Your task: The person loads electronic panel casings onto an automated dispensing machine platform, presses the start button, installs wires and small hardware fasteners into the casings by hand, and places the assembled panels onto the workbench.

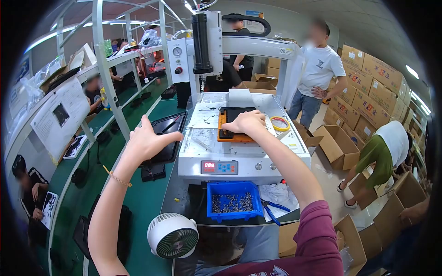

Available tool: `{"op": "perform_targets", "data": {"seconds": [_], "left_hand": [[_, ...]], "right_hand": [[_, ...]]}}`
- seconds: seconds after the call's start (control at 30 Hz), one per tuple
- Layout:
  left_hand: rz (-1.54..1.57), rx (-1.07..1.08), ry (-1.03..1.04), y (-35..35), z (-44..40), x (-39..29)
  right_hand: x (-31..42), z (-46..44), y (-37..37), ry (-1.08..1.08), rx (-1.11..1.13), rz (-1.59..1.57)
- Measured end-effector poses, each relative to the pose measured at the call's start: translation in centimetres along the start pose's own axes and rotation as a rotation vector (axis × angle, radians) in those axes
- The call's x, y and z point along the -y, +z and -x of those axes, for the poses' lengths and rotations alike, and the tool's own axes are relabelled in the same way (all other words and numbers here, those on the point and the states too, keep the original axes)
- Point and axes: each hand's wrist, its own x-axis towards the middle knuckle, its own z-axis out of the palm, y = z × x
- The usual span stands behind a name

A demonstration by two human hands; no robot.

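One orange-rimmed black panel (232, 117), twelve o'clock from the blue bin (230, 187), looks light and stiff, best held by its edges; the right hand (246, 124) lies on it, finger closure unclear, the left hand (149, 141) at nine o'clock, fingers apart.

A head-worn view faces forward and down, near the machine (247, 167).

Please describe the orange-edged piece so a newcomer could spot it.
Find the large white machine with the red digital display on its front. On it, beneath the right hand, lies a rectangular black-topped piece. Its orange edging sets it apart from the yellow ring to its right.
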Motion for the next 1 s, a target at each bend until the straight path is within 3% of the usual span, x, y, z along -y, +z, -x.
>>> {"op": "perform_targets", "data": {"seconds": [0.07, 0.2, 0.37, 0.43, 0.47, 0.57, 0.93, 1.0], "left_hand": [[0.001, 0.004, -0.004, 0.1, 0.6, 1.4], [0.010, 0.026, 0.005, 0.4, 1.4, 2.5], [0.055, 0.097, 0.047, 1.5, 1.6, 2.4], [0.081, 0.139, 0.043, 1.8, 1.8, 2.0], [0.084, 0.157, 0.041, 1.8, 2.1, 1.7], [0.060, 0.152, 0.064, 2.2, 2.4, 1.4], [0.024, 0.196, 0.072, 3.1, 3.6, 1.5], [0.046, 0.192, 0.118, 3.6, 3.5, 2.0]], "right_hand": [[0.1, -0.6, 0.3, 0.004, -0.017, 0.025], [-0.9, -1.2, -0.9, -0.205, 0.075, 0.046], [-3.7, -3.3, -2.0, -0.387, 0.042, -0.214], [-4.6, -3.2, -3.5, -0.220, 0.115, -0.311], [-5.8, -6.6, -2.2, -0.395, -0.057, -0.191], [-7.1, -7.5, -0.6, -0.716, -0.213, -0.078], [-5.1, -6.0, 1.9, -0.831, -0.261, -0.313], [-5.3, -5.7, 1.8, -0.723, -0.262, -0.261]]}}
